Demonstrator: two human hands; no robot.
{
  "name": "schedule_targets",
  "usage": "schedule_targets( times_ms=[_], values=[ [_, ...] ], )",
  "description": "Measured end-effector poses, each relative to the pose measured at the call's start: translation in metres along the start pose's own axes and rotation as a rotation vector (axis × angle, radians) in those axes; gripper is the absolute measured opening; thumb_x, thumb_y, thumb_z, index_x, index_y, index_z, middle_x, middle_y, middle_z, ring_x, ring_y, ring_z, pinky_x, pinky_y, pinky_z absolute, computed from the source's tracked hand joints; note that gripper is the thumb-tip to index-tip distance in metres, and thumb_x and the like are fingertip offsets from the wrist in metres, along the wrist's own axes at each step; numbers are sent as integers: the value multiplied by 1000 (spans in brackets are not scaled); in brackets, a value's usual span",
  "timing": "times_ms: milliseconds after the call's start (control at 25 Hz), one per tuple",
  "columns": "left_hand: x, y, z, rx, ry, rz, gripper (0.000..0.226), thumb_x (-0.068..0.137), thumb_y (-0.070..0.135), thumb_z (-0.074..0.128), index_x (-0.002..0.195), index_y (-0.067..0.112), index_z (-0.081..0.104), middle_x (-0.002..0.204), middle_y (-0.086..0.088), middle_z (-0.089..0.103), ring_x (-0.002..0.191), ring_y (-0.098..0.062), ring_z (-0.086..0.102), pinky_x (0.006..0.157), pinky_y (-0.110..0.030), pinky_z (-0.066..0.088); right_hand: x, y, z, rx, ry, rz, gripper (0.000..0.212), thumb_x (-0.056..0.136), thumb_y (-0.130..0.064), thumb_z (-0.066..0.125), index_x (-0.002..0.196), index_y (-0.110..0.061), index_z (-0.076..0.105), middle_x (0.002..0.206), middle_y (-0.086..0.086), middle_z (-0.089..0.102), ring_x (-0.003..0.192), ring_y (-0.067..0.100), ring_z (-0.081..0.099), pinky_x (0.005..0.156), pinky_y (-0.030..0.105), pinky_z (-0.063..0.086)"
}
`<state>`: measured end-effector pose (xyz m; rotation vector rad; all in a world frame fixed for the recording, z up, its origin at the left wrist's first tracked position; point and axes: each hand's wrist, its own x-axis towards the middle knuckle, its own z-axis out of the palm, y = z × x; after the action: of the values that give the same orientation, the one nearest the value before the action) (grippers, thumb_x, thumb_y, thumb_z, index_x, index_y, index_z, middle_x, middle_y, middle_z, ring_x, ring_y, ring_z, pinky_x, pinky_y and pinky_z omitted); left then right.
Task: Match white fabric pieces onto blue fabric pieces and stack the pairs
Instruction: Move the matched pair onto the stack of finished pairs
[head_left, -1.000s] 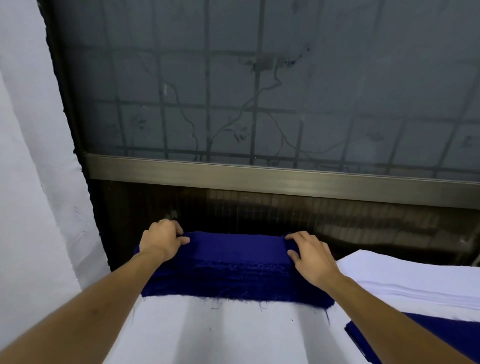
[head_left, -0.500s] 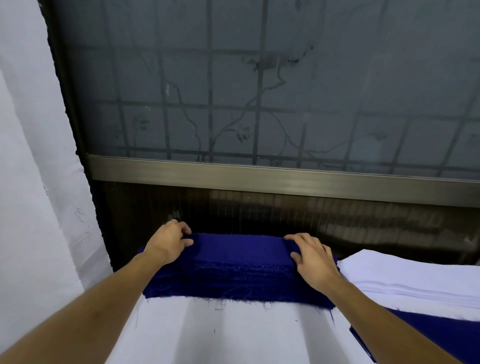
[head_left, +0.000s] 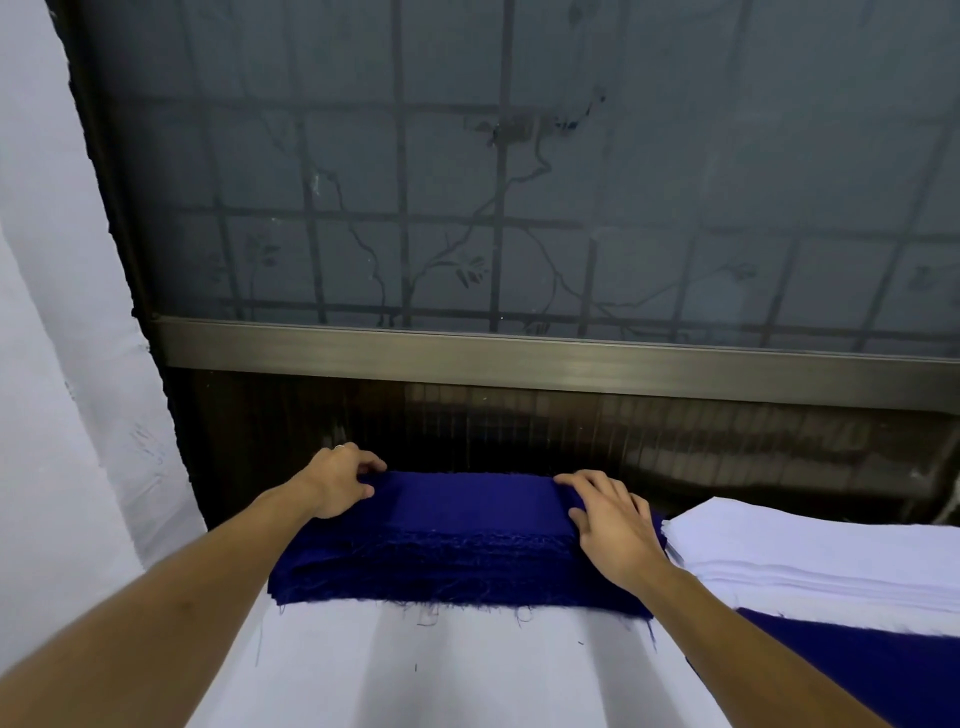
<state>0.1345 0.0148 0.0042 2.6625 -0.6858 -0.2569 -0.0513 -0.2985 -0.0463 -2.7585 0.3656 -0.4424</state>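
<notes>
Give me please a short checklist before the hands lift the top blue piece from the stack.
1. Left hand grips far left corner of blue stack: ok.
2. Right hand grips far right corner: cannot tell; its fingers lie on it.
3. Only one piece taken: cannot tell.
4. White stack in view at the right: ok.
5. Near edge of blue stack tidy: not ok, threads hang out.

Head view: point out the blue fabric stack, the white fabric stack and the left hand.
blue fabric stack (head_left: 457, 519), head view, middle of its top face.
white fabric stack (head_left: 810, 551), head view, top sheet.
left hand (head_left: 336, 480), head view, back of the hand.
</notes>
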Motion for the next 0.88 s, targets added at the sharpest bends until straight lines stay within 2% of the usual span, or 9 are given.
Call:
schedule_targets(
  times_ms=[80, 160, 280, 360, 400, 520, 640, 760, 880],
  values=[
    [2, 2, 0, 17, -30, 14, 38, 99, 11, 59, 135, 24, 59, 139, -1, 53, 131, -20, 49, 116, -40, 39, 0, 0, 0, -2, -2, 0, 46, 105, -24, 44, 147, -41, 37, 154, -13, 35, 144, 12, 28, 121, 41, 15],
    [0, 2, 2, 22, 29, 32, 34, 97, 13, 63, 127, 28, 61, 133, 3, 55, 124, -17, 53, 111, -39, 44, 0, 0, 0, -4, -6, 5, 46, 105, -25, 43, 148, -41, 36, 154, -13, 34, 144, 13, 27, 122, 42, 15],
    [-6, 0, 7, 52, 195, 66, 23, 92, 23, 71, 108, 36, 61, 114, 13, 55, 108, -11, 56, 93, -34, 51, -1, -1, -1, -7, -12, 9, 46, 106, -25, 43, 148, -41, 35, 155, -12, 34, 144, 13, 27, 122, 42, 14],
    [-11, 0, 9, 103, 335, 94, 17, 89, 34, 74, 92, 37, 58, 103, 15, 55, 100, -10, 56, 79, -28, 49, -1, -2, -1, -12, -14, 12, 45, 106, -26, 42, 148, -41, 35, 155, -12, 33, 144, 13, 27, 122, 42, 14],
    [-13, 1, 9, 143, 390, 109, 17, 88, 37, 74, 88, 36, 57, 100, 14, 56, 99, -10, 55, 77, -28, 48, -1, -2, -1, -14, -15, 14, 45, 106, -26, 42, 148, -41, 35, 155, -12, 33, 144, 13, 27, 122, 43, 14],
    [-15, 4, 11, 303, 459, 158, 14, 92, 43, 67, 86, 36, 57, 101, 14, 57, 104, -12, 50, 86, -31, 46, -2, -2, -1, -18, -13, 14, 45, 106, -26, 41, 148, -41, 35, 155, -12, 34, 144, 14, 28, 122, 43, 15],
    [-16, 6, 8, 410, 440, 158, 11, 98, 47, 57, 98, 38, 63, 110, 15, 59, 113, -13, 47, 96, -35, 40, -1, -2, 0, -25, -10, 17, 46, 106, -26, 41, 149, -41, 34, 155, -12, 34, 144, 14, 28, 122, 42, 16],
    [-16, 6, 7, 473, 460, 141, 19, 101, 45, 52, 112, 40, 67, 116, 16, 62, 119, -13, 47, 98, -36, 37, -1, -2, 0, -27, -13, 25, 45, 106, -27, 41, 149, -42, 34, 155, -12, 34, 144, 14, 29, 122, 43, 16],
    [-20, 7, 9, 429, 544, 134, 11, 98, 43, 58, 104, 40, 66, 107, 16, 65, 113, -12, 51, 95, -35, 36, -2, -2, 1, -33, -16, 27, 45, 107, -27, 40, 149, -42, 34, 155, -12, 33, 144, 14, 28, 122, 43, 15]
  ],
)
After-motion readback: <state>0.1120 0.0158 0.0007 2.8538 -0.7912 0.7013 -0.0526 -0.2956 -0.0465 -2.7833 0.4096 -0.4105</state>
